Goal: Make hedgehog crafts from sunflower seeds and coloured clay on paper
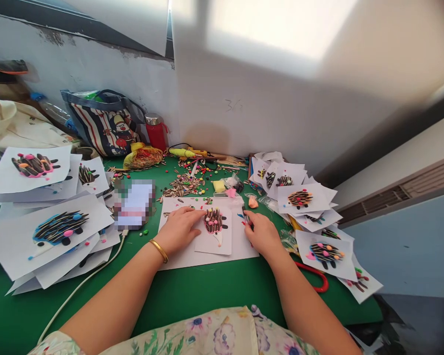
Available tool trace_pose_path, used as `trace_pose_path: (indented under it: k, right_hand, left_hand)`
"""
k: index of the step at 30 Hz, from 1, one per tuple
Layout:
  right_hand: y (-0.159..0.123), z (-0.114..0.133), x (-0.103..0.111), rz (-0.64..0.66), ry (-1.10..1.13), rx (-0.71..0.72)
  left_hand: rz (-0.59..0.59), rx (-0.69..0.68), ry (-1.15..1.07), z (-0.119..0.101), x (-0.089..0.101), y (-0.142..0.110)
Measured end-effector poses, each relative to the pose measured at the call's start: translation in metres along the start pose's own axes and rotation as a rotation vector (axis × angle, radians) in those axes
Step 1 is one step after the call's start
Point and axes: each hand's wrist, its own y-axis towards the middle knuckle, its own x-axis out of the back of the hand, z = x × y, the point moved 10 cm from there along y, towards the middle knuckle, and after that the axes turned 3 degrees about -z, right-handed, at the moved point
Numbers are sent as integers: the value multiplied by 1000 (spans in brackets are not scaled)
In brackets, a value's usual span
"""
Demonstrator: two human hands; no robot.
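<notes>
A small white card [203,245] lies on a larger white sheet [170,256] before me. On it is a hedgehog picture [213,222] made of striped sunflower seeds, with coloured balls, black feet and a white pointed snout. My left hand [181,228] rests flat on the sheet, fingers stretched, its fingertips at the card's left edge by the seeds. To the right of the card, my right hand [262,231] is closed around a slim dark pen [245,215], held near the sheet. Small blue and red bits [241,217] lie beside the pen.
Finished-looking hedgehog cards are stacked at left [52,246] and right [325,254]. Loose seeds [187,185], clay lumps [219,186], a glue gun [183,153] and a red bottle [156,134] sit behind. A phone [135,204] with a cable [92,276] lies left; red scissor handles [321,283] lie right.
</notes>
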Motion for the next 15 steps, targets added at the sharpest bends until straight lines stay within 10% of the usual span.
trace_pose_path:
  k: [15]
  right_hand:
    - [1,7,0,0,12,15]
  left_hand:
    - [-34,23,26,3,1,1]
